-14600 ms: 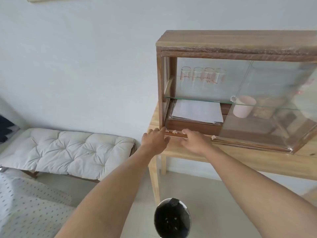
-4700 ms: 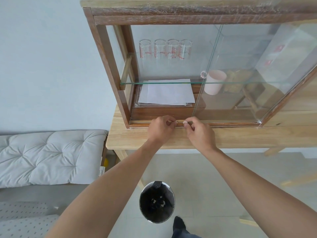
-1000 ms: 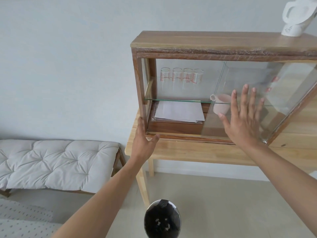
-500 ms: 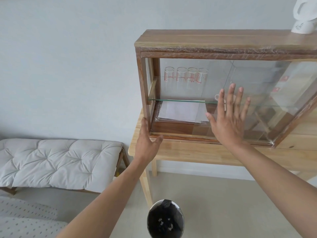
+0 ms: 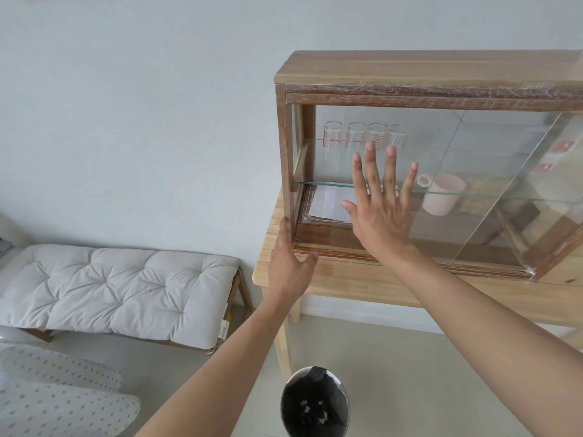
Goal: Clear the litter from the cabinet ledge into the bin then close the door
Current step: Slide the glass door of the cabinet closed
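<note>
With the ledge (image 5: pixel 340 249) looking clear of litter, a person's right hand (image 5: pixel 380 212) lies flat, fingers spread wide, on the sliding glass door (image 5: pixel 426 152), almost closed. Left hand (image 5: pixel 288 266), open, steadies the cabinet (image 5: pixel 285 146) on the counter (image 5: pixel 362 279). Even palm pressure leftward should seat it. Bin (image 5: pixel 315 405) stands below.
</note>
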The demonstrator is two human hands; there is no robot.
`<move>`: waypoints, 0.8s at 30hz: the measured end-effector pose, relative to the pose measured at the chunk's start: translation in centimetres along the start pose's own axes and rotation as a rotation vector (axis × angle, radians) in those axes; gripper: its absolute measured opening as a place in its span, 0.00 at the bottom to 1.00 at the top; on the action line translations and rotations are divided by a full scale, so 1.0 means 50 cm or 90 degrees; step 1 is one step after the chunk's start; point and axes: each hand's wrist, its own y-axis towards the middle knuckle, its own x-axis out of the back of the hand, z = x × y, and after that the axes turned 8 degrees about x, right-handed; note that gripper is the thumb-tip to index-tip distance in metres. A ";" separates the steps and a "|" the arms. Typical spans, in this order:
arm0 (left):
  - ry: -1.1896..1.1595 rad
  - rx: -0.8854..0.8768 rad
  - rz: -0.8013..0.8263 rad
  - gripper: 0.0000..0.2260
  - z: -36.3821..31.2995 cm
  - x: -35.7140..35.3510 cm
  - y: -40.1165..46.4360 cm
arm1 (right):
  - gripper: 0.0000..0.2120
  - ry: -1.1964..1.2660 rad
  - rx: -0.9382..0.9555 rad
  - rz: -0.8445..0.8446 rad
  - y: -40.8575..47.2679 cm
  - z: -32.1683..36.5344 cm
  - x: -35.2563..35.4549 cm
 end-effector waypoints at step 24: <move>-0.052 0.017 -0.014 0.42 -0.004 -0.008 0.007 | 0.67 -0.144 0.194 0.083 -0.061 -0.136 0.006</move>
